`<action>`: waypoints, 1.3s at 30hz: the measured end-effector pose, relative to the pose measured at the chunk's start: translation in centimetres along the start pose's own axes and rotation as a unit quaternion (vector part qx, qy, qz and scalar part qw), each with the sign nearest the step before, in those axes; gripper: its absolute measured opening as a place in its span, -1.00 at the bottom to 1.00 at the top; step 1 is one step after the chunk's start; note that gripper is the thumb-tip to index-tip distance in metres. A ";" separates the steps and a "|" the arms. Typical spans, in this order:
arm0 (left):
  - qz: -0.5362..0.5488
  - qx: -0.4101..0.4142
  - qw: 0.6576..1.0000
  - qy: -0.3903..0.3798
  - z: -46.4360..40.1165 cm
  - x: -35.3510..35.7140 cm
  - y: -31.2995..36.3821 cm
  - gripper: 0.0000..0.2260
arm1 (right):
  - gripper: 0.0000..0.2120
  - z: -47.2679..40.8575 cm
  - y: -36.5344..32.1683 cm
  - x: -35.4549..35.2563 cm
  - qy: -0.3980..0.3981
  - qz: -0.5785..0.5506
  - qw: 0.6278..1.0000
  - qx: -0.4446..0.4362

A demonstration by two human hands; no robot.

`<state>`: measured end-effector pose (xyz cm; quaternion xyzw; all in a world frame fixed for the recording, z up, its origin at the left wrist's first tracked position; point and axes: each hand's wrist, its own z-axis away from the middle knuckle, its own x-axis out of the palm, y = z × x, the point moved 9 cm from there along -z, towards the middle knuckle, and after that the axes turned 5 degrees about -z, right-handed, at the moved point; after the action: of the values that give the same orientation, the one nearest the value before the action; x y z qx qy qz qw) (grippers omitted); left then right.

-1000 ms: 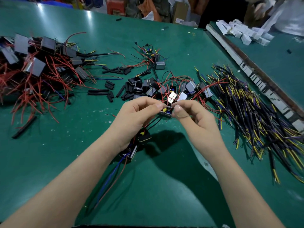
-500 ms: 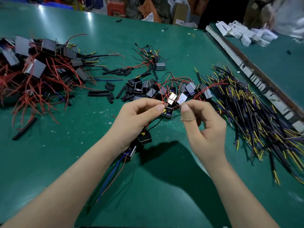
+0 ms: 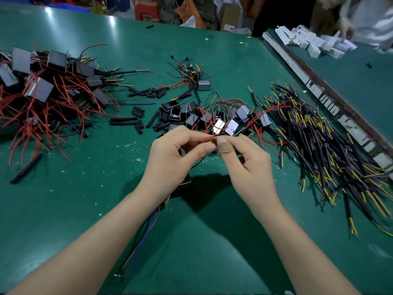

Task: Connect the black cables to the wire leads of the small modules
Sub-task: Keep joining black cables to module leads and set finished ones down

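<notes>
My left hand [image 3: 176, 158] and my right hand [image 3: 244, 165] meet at the table's centre, thumbs and forefingers pinching thin wire ends together. A red wire lead [image 3: 207, 139] and a yellow tip show between the fingertips. A black cable [image 3: 197, 163] loops down under my left hand to a small black module [image 3: 184, 184] partly hidden beneath the wrist. Blue and red wires [image 3: 146, 235] trail from it toward me. Just beyond my fingers lies a cluster of small modules [image 3: 225, 124] with red leads. A heap of black cables [image 3: 323, 145] with yellow and purple cores lies at the right.
A big pile of finished modules with red wires [image 3: 42, 99] fills the left. Short black sleeve pieces [image 3: 136, 122] lie scattered in the middle. A metal rail [image 3: 331, 103] separates the neighbouring table, where another person's hands handle white boxes [image 3: 314, 42].
My right hand has closed in on the left again after drawing slightly apart, and both hands have lifted a little toward the module cluster. The wire ends are now pinched thumb to thumb.
</notes>
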<state>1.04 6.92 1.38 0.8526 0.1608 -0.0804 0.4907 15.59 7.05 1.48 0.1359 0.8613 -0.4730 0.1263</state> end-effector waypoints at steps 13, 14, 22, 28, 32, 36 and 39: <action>-0.206 0.002 0.974 -0.100 0.4 1.3 -0.7 -0.77 | -0.87 -0.5 2.1 0.1 -0.056 -0.123 0.982 0.134; -0.207 0.002 0.973 -0.101 0.4 1.3 -0.7 -0.78 | -0.88 -0.5 1.8 0.0 -0.060 -0.076 0.990 0.102; -0.195 -0.021 0.973 -0.125 0.2 1.7 -1.4 -0.88 | -0.84 -0.4 0.0 0.2 -0.053 0.198 0.974 -0.096; -0.134 -0.069 0.979 -0.139 0.1 1.7 -2.0 -0.86 | -0.91 -0.2 -1.1 -0.1 -0.016 0.252 0.956 -0.151; -0.079 -0.083 0.983 -0.146 -0.2 1.7 -2.2 -0.85 | -0.85 -0.1 -1.4 0.1 -0.010 0.261 0.952 -0.160; -0.103 -0.066 0.982 -0.143 -0.2 1.6 -1.9 -0.84 | -0.85 -0.2 -0.7 0.6 -0.034 0.261 0.957 -0.125; -0.215 -0.006 0.971 -0.105 -0.2 1.0 -1.3 -0.88 | -0.85 -0.3 0.5 1.0 -0.076 0.237 0.966 -0.063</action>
<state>1.54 7.91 0.18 0.7817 0.2883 -0.2722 0.4813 14.78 7.69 0.90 0.2917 0.8204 -0.3831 0.3082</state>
